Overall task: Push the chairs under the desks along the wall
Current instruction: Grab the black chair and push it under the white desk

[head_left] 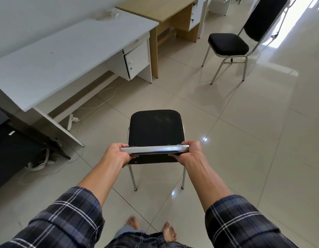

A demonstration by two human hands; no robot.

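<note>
A black padded chair (156, 127) with a chrome frame stands on the tiled floor right in front of me, its seat facing away. My left hand (117, 153) grips the left end of its chrome backrest top, and my right hand (191, 152) grips the right end. A white desk (65, 51) runs along the wall at the left, with the chair out on the floor to its right. A wooden desk (160, 9) stands further along the wall. A second black chair (228, 43) stands out on the floor at the upper right.
A white drawer unit (137, 59) hangs under the white desk's far end. A power strip (71, 120) and white cables lie on the floor beneath it. Black equipment (13, 151) sits at the far left. My bare feet (151, 228) are at the bottom.
</note>
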